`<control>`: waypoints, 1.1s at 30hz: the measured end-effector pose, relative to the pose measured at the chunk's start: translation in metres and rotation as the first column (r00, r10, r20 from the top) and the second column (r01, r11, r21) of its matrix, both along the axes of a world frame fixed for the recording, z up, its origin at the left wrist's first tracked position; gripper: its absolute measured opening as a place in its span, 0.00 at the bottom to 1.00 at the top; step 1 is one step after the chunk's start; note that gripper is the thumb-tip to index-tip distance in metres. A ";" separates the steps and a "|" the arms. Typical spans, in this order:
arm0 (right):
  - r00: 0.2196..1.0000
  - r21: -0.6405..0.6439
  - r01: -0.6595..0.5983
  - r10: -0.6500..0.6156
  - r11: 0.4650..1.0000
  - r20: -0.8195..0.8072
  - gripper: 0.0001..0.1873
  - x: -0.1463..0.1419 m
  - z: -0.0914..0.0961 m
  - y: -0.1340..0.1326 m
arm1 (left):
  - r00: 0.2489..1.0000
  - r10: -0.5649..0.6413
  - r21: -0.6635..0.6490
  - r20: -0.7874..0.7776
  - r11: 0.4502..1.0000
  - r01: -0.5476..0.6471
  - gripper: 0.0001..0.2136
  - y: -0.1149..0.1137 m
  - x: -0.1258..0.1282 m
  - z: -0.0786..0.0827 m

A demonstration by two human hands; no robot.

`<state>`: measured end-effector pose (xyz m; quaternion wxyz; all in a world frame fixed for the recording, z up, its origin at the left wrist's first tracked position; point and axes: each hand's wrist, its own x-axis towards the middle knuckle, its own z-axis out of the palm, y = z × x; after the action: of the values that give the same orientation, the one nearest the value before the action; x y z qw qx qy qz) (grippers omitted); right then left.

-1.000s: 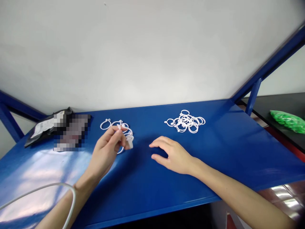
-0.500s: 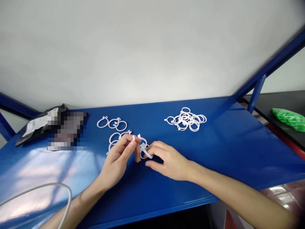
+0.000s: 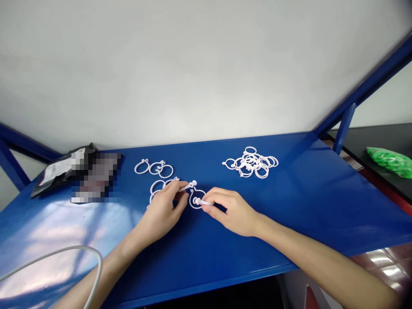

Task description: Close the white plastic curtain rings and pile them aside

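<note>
My left hand is closed, pinching a white plastic ring with a small knob and loop at its end. Facing it, my right hand grips a second white ring between thumb and fingers, its knobbed end pointing left. Another white ring lies on the blue table between the two hands, partly covered by the right-hand ring. Under and behind my left hand are more rings, partly hidden by it. Several loose rings lie just beyond.
A heap of white rings lies at the back right of the blue table. At the left are a black plastic package and a blurred-out flat item. A white cable crosses the lower left. A green bag sits on a side shelf.
My left hand has turned palm-down, and the knobbed end of its ring now points right. My right hand has lifted slightly, its ring turning from slanted to nearly level with the knob leftward.
</note>
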<state>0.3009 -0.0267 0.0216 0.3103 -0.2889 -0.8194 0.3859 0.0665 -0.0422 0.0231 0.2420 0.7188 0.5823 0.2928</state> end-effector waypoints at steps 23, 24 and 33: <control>0.953 0.221 0.073 -0.133 0.973 0.273 0.16 0.003 -0.006 0.005 | 0.991 0.035 0.194 0.131 0.979 -0.060 0.13 -0.008 -0.003 0.006; 0.951 0.222 0.087 -0.148 0.971 0.272 0.16 0.004 -0.007 0.006 | 0.992 0.052 0.214 0.114 0.974 -0.075 0.14 -0.007 -0.004 0.008; 0.973 0.111 0.147 -0.164 0.983 0.163 0.11 0.011 -0.004 0.010 | 0.940 0.283 0.384 -0.191 0.903 -0.194 0.12 0.025 -0.052 0.003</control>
<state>0.3116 -0.0170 0.0179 0.2816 -0.3687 -0.8359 0.2932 0.0147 -0.0177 0.0262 -0.0045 0.7037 0.6280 0.3322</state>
